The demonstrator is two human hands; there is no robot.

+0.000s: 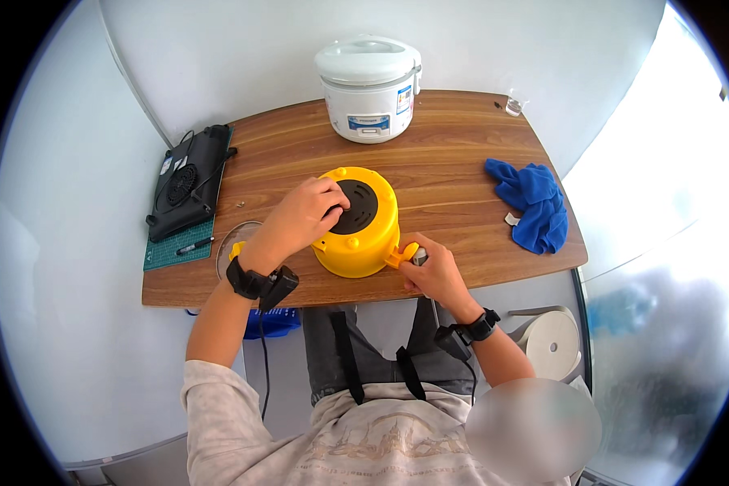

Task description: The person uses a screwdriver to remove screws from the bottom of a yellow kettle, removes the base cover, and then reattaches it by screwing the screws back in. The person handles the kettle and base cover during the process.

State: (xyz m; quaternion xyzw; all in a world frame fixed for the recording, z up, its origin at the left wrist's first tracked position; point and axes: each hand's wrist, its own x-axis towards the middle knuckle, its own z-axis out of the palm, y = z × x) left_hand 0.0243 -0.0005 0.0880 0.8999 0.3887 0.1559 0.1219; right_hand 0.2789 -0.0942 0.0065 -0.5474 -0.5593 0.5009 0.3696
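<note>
A yellow pot [352, 257] stands upside down near the table's front edge, its round black base plate [363, 209] facing up. My left hand [298, 215] rests over the plate's left side, fingers bent and fingertips pressed to it near the middle; whatever they may pinch is hidden. On the pot's lower right, my right hand [437, 271] is closed around the short yellow handle [397, 257], where a small grey end piece shows between thumb and fingers. A clear lid [227, 257] with a yellow knob lies left of the pot, partly covered by my left wrist.
A white rice cooker [368, 97] stands at the back. Far left, an upturned black appliance [188, 182] with a cord and a pen [194, 245] lie on a green cutting mat [166, 257]. A blue cloth [535, 206] and a small clear cup [513, 106] are at right.
</note>
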